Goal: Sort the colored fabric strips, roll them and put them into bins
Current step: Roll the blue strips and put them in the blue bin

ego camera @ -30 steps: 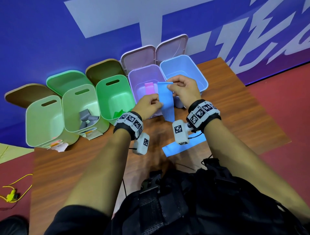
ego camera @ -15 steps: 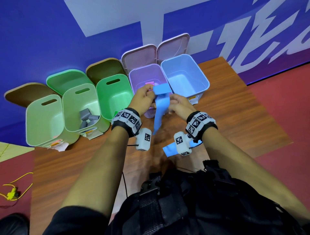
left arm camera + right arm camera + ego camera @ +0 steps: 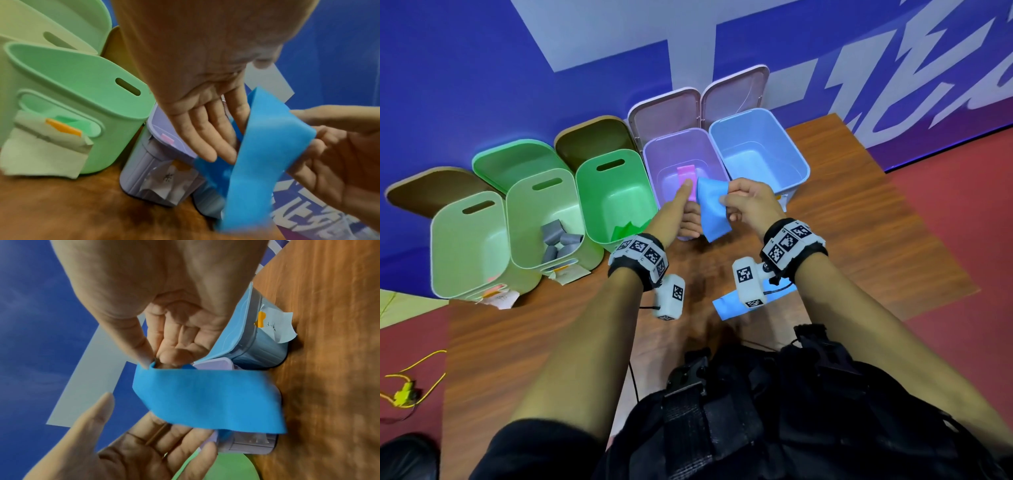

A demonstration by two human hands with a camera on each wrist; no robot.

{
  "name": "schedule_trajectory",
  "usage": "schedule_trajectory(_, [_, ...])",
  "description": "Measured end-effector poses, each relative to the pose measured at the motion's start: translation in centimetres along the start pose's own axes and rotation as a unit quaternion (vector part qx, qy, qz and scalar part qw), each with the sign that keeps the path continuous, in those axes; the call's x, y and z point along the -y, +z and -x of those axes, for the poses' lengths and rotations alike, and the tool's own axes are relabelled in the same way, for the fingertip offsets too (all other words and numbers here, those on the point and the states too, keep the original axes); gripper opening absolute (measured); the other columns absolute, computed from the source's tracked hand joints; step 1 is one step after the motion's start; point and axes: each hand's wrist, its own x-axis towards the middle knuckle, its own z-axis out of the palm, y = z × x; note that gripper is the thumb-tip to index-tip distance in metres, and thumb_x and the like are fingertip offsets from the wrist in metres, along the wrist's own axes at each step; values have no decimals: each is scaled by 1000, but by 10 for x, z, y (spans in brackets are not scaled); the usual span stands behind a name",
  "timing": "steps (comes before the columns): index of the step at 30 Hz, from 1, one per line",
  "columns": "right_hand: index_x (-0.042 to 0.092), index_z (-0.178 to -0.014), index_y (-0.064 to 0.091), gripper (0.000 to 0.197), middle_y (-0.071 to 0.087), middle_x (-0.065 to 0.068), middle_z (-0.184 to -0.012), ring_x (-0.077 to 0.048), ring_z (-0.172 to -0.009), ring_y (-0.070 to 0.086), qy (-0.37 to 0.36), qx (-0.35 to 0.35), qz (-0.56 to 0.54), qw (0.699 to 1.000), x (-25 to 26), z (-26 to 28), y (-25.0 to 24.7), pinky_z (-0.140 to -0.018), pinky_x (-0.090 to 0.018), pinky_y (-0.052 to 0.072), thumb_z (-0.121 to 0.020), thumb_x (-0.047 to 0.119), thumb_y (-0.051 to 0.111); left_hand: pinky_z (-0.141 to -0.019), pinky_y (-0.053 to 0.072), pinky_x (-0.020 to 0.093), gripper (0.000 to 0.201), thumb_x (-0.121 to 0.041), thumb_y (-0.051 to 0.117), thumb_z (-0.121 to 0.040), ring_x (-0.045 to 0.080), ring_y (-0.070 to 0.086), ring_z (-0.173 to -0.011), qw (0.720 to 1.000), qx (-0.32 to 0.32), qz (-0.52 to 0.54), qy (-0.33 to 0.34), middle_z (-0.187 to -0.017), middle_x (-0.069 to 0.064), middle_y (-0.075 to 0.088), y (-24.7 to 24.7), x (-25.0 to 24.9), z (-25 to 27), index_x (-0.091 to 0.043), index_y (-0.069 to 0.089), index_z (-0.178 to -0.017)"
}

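Above the near rim of the purple bin, the right hand pinches the top end of the blue strip, while the left hand, fingers straight, rests against its hanging length.

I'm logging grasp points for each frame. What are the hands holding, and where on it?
The right hand pinches the blue strip at its upper end; the open left hand only supports it.
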Motion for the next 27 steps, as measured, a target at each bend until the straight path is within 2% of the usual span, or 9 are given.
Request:
schedule_trajectory(2, [11, -73, 55, 24, 53, 2, -51, -16, -50, 43, -1, -5, -14, 1000, 0, 0, 0, -52, -24, 42, -89, -5, 63, -74, 55, 35, 71, -75, 54, -74, 25, 66, -71, 999, 5, -35, 0, -82, 12, 70, -2, 1, 0, -6, 68, -87])
schedule_trajectory(5, [10, -84, 59, 15, 62, -7, -70, -14, -53, 50, 2, -20, -44, 999, 3, 1, 2, -54, -20, 47, -91, -3, 63, -89, 53, 46, 52, -47, 73, -72, 25, 66, -85, 990, 44, -127, 45, -97, 19, 73, -5, 2, 3, -2, 69, -98])
schedule_trajectory(7, [11, -90, 60, 11, 65, -7, -78, -12, -59, 60, 0, -29, -55, 998, 7, 0, 2, -58, -20, 52, -92, 0, 63, -88, 54, 44, 27, -20, 71, -86, 21, 66, -83, 987, 39, -141, 70, -97, 15, 73, -5, -3, 6, -5, 68, -108])
schedule_trajectory(9, [11, -95, 60, 9, 66, -8, -83, -12, -64, 65, 3, -24, -62, 998, 11, 0, 1, -59, -20, 53, -94, 2, 61, -82, 55, 36, 22, -9, 65, -92, 16, 68, -77, 986, 16, -131, 104, -89, 8, 73, -6, -7, 4, -3, 64, -113])
schedule_trajectory(12, [13, -94, 62, 13, 67, -9, -85, -17, -71, 68, 20, 22, -38, 999, 13, 2, -1, -66, -21, 53, -93, 1, 58, -81, 56, 38, 28, -21, 68, -88, 22, 68, -77, 984, -7, -105, 141, -87, 10, 72, -6, -13, 4, -3, 61, -108])
schedule_trajectory(15, [15, -84, 60, 14, 63, -3, -74, -16, -73, 65, 29, 52, -1, 998, 15, 4, -2, -79, -30, 53, -89, 1, 62, -75, 54, 40, 13, -27, 68, -89, 24, 66, -76, 980, -13, -112, 165, -83, 11, 71, -4, -22, 6, -19, 59, -90])
schedule_trajectory(19, [16, -80, 51, 24, 57, -1, -67, -14, -64, 61, 23, 56, 9, 998, 17, 2, 0, -69, -29, 57, -88, 0, 68, -81, 52, 42, 20, -38, 71, -79, 16, 57, -75, 967, -49, -146, 201, -82, 5, 63, -3, -23, 5, -23, 59, -81])
schedule_trajectory(23, [12, -103, 50, 26, 66, -12, -85, -18, -65, 69, 53, 82, 14, 995, 17, 7, 5, -60, -29, 59, -89, 3, 70, -72, 45, 38, 28, -36, 74, -80, 15, 50, -70, 968, -81, -141, 190, -78, 1, 54, -2, -21, 2, -21, 51, -78])
schedule_trajectory(27, [10, -112, 49, 33, 61, -10, -73, -17, -52, 61, 60, 70, -11, 996, 17, 9, 5, -60, -29, 58, -89, 1, 70, -61, 50, 37, 33, -44, 73, -81, 20, 57, -69, 976, -103, -116, 154, -76, 3, 60, -4, -22, 2, -16, 56, -87])
